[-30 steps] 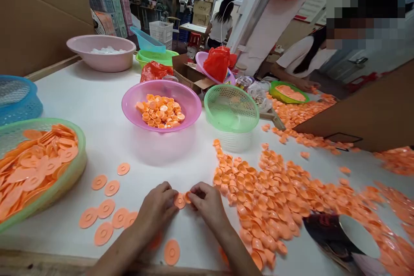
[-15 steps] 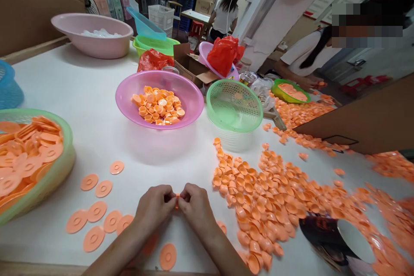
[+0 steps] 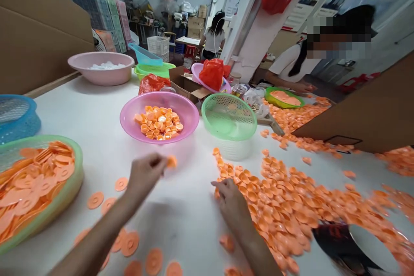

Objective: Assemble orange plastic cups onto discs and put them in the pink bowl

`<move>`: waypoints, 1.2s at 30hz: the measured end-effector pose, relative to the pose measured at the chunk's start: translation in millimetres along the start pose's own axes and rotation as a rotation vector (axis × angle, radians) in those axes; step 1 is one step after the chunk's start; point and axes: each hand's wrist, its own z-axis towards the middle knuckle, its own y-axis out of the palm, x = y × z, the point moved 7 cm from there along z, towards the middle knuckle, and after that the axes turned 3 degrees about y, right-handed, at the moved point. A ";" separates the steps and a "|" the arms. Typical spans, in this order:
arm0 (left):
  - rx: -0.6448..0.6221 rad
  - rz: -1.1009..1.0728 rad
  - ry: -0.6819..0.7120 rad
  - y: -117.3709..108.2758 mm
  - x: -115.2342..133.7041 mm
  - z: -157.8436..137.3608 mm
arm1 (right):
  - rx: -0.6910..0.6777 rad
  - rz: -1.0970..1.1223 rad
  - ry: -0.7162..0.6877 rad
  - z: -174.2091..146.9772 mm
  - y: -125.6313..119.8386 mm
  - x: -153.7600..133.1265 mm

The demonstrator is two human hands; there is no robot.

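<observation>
My left hand is raised in front of the pink basin, pinching a small orange plastic cap between its fingertips. The cap is slightly blurred. Similar orange pieces lie heaped inside that basin. On the right, my right hand reaches over the near left edge of a wide pile of small orange cups, its fingers stretched out and holding nothing I can see. Flat orange discs with a raised ring lie scattered on the white table below my left forearm.
At the left stands a green basket full of orange discs, with a blue basket behind it. A green colander is beside the pink basin. A dark curved object lies by the pile. Across the table, a co-worker handles orange pieces beyond a cardboard panel.
My hands, earlier together over the table, have parted. The left has moved up toward the pink basin with the cap, the right has moved right to the cups. The view has tilted up.
</observation>
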 end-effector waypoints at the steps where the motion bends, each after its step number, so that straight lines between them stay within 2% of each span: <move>1: 0.089 0.008 0.031 -19.2 14.4 17.7 | 0.001 -0.070 -0.007 2.5 -6.0 4.8; 2: 0.176 0.032 0.064 -36.0 25.5 31.1 | -0.006 -0.111 -0.009 3.3 -9.9 7.9; 3: 0.199 0.088 0.092 -45.5 31.6 39.5 | -0.010 -0.120 -0.011 2.2 -12.3 9.3; 4: 0.157 0.141 0.134 -47.0 33.2 41.5 | -0.002 -0.101 -0.008 -0.5 -14.0 9.2; 5: 0.061 0.194 0.188 -41.4 30.2 35.5 | 0.011 -0.062 0.000 -4.9 -14.8 8.2; 6: -0.088 0.241 0.250 -29.6 22.9 20.8 | 0.018 -0.009 0.012 -10.7 -14.2 6.5; 9: -0.564 0.348 0.397 12.5 -17.6 -62.0 | -0.088 0.204 0.073 -33.6 0.6 -2.4; 11: -0.698 0.416 0.394 28.0 -47.9 -112.2 | -0.225 0.353 0.146 -50.2 18.0 -9.4; 12: -0.713 0.437 0.387 33.1 -58.8 -128.4 | -0.277 0.410 0.185 -57.5 26.2 -12.5; 14: -0.668 0.447 0.392 41.1 -69.0 -140.9 | -0.328 0.480 0.249 -67.4 39.3 -17.0; 19: -0.488 0.399 0.414 63.7 -55.7 -112.5 | -0.311 0.502 0.294 -66.6 55.7 -23.2; 23: -0.456 0.386 0.432 81.5 -50.1 -101.8 | -0.264 0.478 0.288 -55.6 64.6 -28.4; 26: -0.443 0.378 0.419 85.0 -54.2 -102.1 | -0.241 0.427 0.271 -49.7 73.0 -35.8; 30: -0.497 0.279 0.294 82.7 -56.3 -99.1 | -0.266 0.354 0.216 -48.6 80.6 -47.6; 34: -0.530 0.115 0.032 77.0 -57.9 -90.6 | -0.290 0.338 0.210 -49.0 81.7 -48.8; 36: -0.549 0.078 -0.042 75.7 -59.0 -87.6 | -0.296 0.338 0.215 -47.7 81.7 -47.9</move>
